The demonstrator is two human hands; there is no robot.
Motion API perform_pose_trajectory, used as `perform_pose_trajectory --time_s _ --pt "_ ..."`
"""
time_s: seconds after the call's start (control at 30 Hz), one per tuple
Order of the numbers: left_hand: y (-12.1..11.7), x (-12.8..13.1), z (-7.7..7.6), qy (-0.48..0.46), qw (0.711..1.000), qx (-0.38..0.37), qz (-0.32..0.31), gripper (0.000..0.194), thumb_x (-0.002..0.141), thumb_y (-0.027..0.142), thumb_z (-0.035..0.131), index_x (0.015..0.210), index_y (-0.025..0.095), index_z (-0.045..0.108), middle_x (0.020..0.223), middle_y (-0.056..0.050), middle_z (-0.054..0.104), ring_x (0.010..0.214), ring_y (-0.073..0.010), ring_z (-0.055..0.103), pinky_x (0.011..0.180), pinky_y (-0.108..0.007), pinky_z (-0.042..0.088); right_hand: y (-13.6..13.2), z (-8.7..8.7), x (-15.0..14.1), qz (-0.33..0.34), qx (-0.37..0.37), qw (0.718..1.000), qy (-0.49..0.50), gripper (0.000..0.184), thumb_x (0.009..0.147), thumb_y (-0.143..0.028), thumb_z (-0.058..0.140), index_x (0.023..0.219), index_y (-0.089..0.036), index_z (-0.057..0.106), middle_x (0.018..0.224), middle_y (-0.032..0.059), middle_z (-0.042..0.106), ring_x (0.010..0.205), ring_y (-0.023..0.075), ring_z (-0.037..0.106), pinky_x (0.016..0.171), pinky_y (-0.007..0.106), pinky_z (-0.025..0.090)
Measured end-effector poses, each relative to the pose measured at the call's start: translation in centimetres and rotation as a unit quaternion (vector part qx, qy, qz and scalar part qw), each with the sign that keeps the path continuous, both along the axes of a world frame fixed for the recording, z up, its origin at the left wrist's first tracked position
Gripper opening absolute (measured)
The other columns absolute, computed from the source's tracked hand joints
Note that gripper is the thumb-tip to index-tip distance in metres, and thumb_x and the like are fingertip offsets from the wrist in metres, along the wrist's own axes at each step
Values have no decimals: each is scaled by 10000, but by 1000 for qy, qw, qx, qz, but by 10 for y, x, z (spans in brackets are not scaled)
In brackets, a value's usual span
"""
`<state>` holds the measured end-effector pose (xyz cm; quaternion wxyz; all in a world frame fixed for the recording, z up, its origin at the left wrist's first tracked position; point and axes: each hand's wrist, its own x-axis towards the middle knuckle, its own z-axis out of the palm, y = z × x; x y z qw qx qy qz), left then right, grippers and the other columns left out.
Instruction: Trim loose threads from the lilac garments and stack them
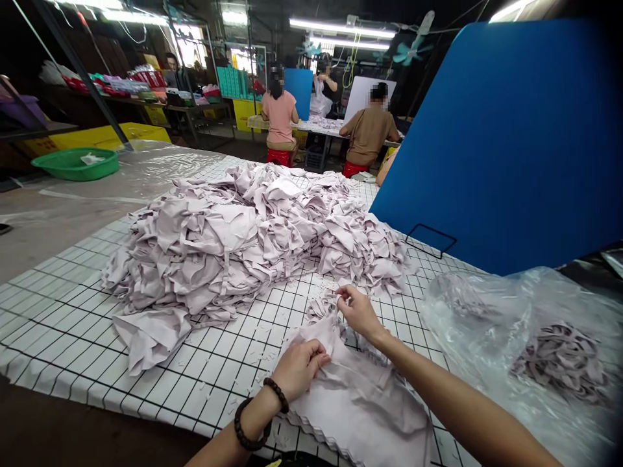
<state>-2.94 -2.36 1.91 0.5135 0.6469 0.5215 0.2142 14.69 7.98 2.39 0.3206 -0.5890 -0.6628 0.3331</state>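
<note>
A pale lilac cloth piece [360, 402] lies spread over the near part of the table, with a scalloped lower edge. My left hand [299, 370], with two beaded bracelets on the wrist, is closed on the upper left of this cloth, thumb and fingers pinching it. Just beyond, my right hand [357, 311] is closed in a pinch; what sits between its fingertips is too small to make out. Beside those fingertips are a gathered bunch of fabric strips [321, 310] and small white bits [324, 285] scattered on the tablecloth.
A large heap of similar cloth pieces [209, 240] covers the middle of the checked table [63, 318]. At right lies a clear plastic bag [467, 337] with coiled strips [559, 363], below a big blue board [511, 143]. A green basin [75, 163] stands left. Several people work behind.
</note>
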Motion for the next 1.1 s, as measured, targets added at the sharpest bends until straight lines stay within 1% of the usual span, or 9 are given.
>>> perform_pose_trajectory --time_s 0.1,0.2,0.3,0.43,0.57,0.67,0.8,0.93,1.1 --pt "0 0 -1 28 999 36 5 274 875 416 419 763 198 541 564 25 560 492 -127 517 536 -241 342 5 -3 12 -10 -233 970 64 150 772 -310 510 824 -179 557 680 8 613 415 79 444 380 197 303" --pt "-2 1 -3 45 996 71 36 263 883 419 408 833 200 544 638 0 591 627 -163 554 600 -260 362 15 9 29 42 -324 944 52 229 658 -281 651 842 -169 571 668 17 631 374 76 441 325 183 244" --pt "-4 3 -3 47 993 82 69 302 884 451 403 1005 198 517 657 -9 590 709 -196 560 660 -290 377 31 28 22 30 -262 965 -1 362 593 -191 706 930 -179 573 766 39 651 464 105 522 350 187 296" --pt "-8 2 2 2 995 64 70 426 885 500 389 1176 195 455 670 -5 578 680 -188 545 659 -298 386 66 36 -50 28 -103 993 52 216 651 -293 693 810 -174 608 835 58 645 613 125 554 445 190 362" --pt "-10 -12 9 -81 991 62 89 422 880 497 420 1170 196 479 664 16 528 647 -146 514 635 -264 397 112 37 -131 -47 -122 975 180 254 643 -358 678 771 -174 557 645 17 583 528 118 484 419 198 317" --pt "-5 -33 11 -134 982 29 132 410 873 513 422 1108 190 513 617 43 461 515 -101 448 495 -218 365 131 47 -145 -25 -120 964 237 209 682 -367 607 707 -175 526 601 11 546 493 110 446 402 203 304" --pt "22 -60 10 -154 960 1 235 446 868 545 379 1078 175 514 563 60 418 399 -85 390 374 -197 305 114 57 -89 23 -99 944 314 195 620 -339 622 702 -179 545 700 20 591 608 135 520 491 221 410" --pt "65 -61 10 -64 934 184 301 429 840 449 479 1187 199 483 938 -64 563 778 -171 577 639 -285 490 81 51 -4 -11 -91 926 366 135 644 -323 562 678 -201 516 720 37 608 682 183 555 572 287 468" --pt "116 -29 0 78 936 303 158 581 768 383 594 1306 225 440 1300 -123 440 1227 -300 377 1027 -476 300 64 36 50 -57 -102 915 387 92 597 -268 524 666 -207 533 744 56 637 784 245 587 631 345 482"
